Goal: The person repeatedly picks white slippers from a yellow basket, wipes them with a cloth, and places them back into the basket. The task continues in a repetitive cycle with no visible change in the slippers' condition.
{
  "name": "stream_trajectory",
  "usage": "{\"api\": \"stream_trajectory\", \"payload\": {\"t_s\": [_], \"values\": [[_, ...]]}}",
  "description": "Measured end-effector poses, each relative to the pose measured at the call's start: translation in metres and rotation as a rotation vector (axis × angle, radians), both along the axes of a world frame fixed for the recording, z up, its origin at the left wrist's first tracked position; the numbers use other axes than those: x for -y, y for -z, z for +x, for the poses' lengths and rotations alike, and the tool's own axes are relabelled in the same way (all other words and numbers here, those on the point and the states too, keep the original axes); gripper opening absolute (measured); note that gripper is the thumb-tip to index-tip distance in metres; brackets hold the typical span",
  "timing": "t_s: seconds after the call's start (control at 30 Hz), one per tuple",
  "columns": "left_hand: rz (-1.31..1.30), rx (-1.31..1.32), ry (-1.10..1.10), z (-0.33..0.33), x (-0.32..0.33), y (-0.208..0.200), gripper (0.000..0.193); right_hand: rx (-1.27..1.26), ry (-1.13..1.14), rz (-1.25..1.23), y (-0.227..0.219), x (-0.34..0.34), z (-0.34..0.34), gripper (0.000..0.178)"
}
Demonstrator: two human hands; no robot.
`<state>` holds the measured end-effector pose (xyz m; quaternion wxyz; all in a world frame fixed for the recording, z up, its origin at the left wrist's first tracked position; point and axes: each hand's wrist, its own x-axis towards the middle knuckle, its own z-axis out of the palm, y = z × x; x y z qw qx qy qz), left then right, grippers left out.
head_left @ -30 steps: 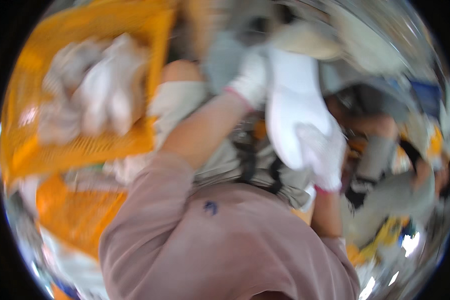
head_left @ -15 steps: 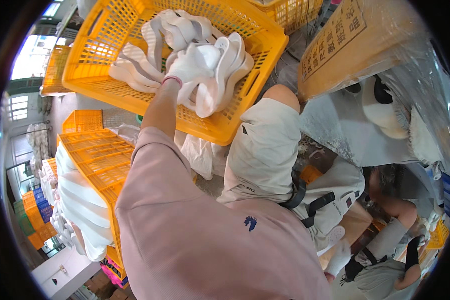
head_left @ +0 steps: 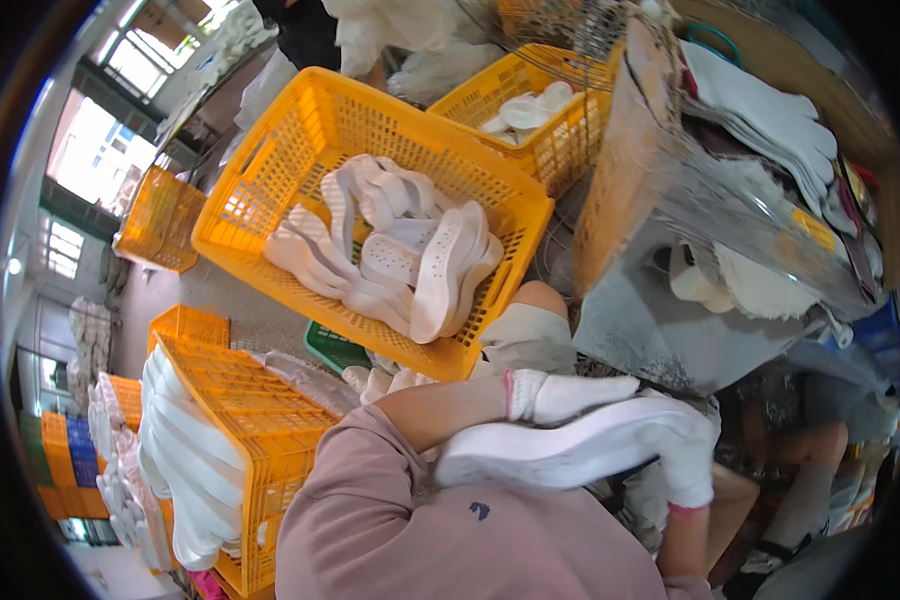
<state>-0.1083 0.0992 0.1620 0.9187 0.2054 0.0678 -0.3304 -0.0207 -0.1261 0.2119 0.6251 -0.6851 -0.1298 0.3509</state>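
A white foam shoe sole with a curved side lies across the front of my body. My right hand, in a white glove with a pink cuff, is wrapped round its right end. Along the sole's far edge lies my gloved left hand, its fingers stretched out straight; whether the palm touches the sole is hidden. Ahead stands a yellow plastic basket. Inside it are several white shoe soles, some stacked on edge, some showing small holes on top.
Behind is another yellow basket with white pieces. At left, a tilted yellow crate stands beside stacked white soles. A green basket sits below the main one. At right, a plastic-wrapped carton holds white gloves.
My left hand has come out of the basket and back to my body. A shoe sole is now in front of me, gripped by my right hand. The view has shifted.
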Motion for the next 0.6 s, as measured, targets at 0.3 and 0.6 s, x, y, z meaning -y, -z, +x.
{"api": "stream_trajectory", "payload": {"t_s": [0.3, 0.6], "values": [[0.144, -0.266, -0.411, 0.105, 0.108, 0.071, 0.048, 0.656, 0.195, -0.858, 0.000, 0.106, -0.047, 0.037], [-0.067, -0.051, -0.575, 0.225, 0.127, 0.062, 0.038, 0.636, 0.598, -0.404, -0.006, 0.041, 0.038, 0.048]]}}
